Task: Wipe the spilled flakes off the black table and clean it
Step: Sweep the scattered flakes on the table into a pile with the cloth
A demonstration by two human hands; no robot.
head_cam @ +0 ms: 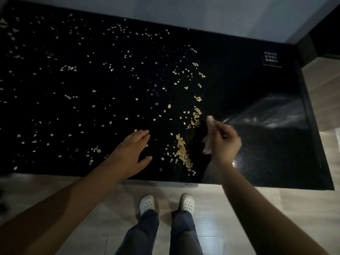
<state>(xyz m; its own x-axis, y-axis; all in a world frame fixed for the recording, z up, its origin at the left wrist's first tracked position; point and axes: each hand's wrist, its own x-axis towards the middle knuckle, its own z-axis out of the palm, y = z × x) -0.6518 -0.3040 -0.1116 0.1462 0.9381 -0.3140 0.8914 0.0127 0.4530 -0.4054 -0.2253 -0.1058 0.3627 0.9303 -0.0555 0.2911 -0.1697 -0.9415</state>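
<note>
Pale flakes (183,153) lie scattered over most of the black table (266,153), thickest in a ridge near the front middle. My right hand (225,142) grips a small pale cloth (208,137), which stands on edge on the table just right of that ridge. My left hand (131,150) lies flat on the table left of the ridge, fingers straight and pointing right, holding nothing. To the right of the cloth the table shows almost no flakes.
A small black sign with white writing (272,58) sits at the table's far right corner. Light glares off the table's right side (272,115). A grey wall runs behind the table. My feet in white shoes (167,204) stand on pale floor at the front edge.
</note>
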